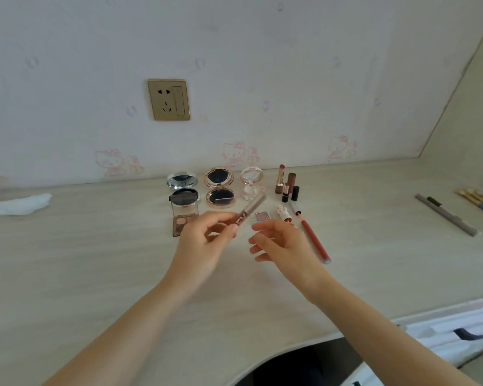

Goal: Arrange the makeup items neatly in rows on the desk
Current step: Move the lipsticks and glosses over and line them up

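Observation:
My left hand [204, 240] pinches a brown lip gloss tube [251, 210] and holds it tilted above the desk [95, 260]. My right hand [279, 242] hovers just right of it, fingers loosely spread and holding nothing. Behind them, near the wall, stand three open compacts: a silver one [182, 188], a rose-gold one [220, 188] and a clear pink one [251, 185]. An eyeshadow palette [183, 218] lies partly behind my left hand. Several lipsticks [286, 183] stand at the right of the compacts. A long red gloss wand [313, 236] lies beside my right hand.
A crumpled white tissue [23, 204] lies far left. Grey pencils [446, 215] and brushes [478, 203] lie at the far right of the desk. A gold wall socket [168, 99] is above. The desk's curved front edge [304, 344] runs at the lower right.

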### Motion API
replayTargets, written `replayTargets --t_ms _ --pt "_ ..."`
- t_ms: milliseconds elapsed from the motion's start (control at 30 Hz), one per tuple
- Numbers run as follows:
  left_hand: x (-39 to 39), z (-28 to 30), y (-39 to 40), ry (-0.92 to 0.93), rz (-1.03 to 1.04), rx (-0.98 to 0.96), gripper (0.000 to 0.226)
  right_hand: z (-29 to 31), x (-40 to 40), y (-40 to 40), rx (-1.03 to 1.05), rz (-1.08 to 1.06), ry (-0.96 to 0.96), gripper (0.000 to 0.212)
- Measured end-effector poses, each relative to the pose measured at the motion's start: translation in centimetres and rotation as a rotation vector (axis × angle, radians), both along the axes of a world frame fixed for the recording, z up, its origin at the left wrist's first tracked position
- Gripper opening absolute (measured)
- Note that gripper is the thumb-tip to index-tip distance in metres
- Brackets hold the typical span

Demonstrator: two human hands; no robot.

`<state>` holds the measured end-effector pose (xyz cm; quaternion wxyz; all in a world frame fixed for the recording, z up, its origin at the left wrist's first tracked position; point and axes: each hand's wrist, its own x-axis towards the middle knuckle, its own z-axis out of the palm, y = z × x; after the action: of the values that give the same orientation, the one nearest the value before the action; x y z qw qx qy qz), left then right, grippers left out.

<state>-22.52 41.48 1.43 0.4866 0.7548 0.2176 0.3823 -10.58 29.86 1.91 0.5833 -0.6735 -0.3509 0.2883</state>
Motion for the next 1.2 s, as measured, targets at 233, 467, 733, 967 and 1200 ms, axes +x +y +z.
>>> replayTargets --t_ms 233,467,733,967,1200 --pt "-1.0 -2.0 -0.1 0.149 0.018 0.443 0.021 -1.1 0.0 0.6 0.124 -0.150 -0.004 0.013" --pt "-1.3 -2.5 -0.2 0.067 0.150 0.431 0.030 -1.5 0.6 0.6 0.159 -0.182 0.214 0.020" --pt "-1.6 -2.3 0.4 0.028 0.112 0.258 0.022 -1.6 0.7 0.0 0.181 -0.161 0.217 0.014" --pt "-2.1 -1.8 1.6 0.079 0.040 0.093 0.021 -1.7 0.5 -0.4 0.227 -0.073 0.064 0.015" --pt "-2.0 -2.1 1.6 0.056 0.044 0.118 0.023 -1.7 0.4 -0.3 0.209 -0.080 0.200 0.019"
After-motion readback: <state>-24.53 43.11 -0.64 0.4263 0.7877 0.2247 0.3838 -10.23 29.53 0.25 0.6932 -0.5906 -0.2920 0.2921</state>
